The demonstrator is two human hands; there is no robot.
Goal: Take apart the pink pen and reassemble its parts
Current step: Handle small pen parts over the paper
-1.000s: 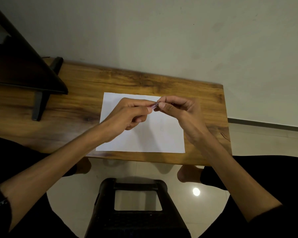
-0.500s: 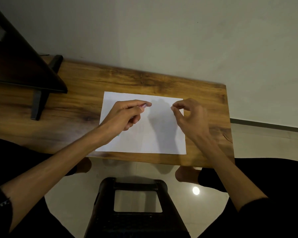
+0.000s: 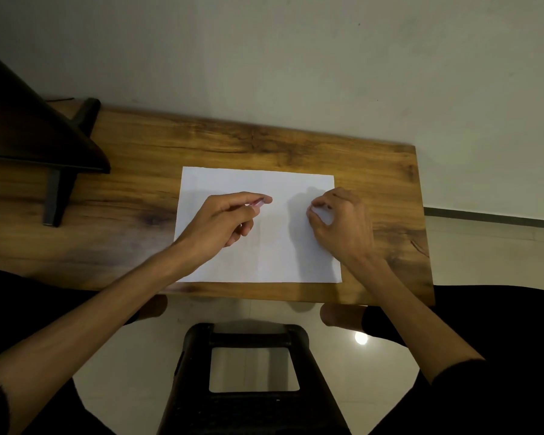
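A: What sits at the far left?

B: A dark slanted object (image 3: 29, 127) on a black stand (image 3: 58, 196), resting on the left part of the wooden desk (image 3: 132, 189). I cannot tell what it is.

A: And moving right?

B: A white sheet of paper (image 3: 264, 255) lies flat on the desk, near its front edge. Both hands are over it.

A: The left hand?

B: The left hand (image 3: 220, 221) comes in from the lower left and is closed around the pink pen (image 3: 258, 203). Only a short pink end shows, poking out between the thumb and forefinger and pointing right. The rest of the pen is hidden inside the fist.

A: Is the pen touching the paper?

B: I cannot tell; it is over the upper middle of the sheet.

A: And the right hand?

B: The right hand (image 3: 343, 224) is over the right part of the sheet, apart from the left hand, with bare paper between them. Its fingertips (image 3: 313, 211) are pinched together and curled toward the left. Whether a small pen part sits in that pinch is too small to see.

A: Anything below the desk?

B: A black stool (image 3: 252, 387) with a rectangular opening stands on the pale tiled floor (image 3: 132, 365), between the person's dark-clad legs.
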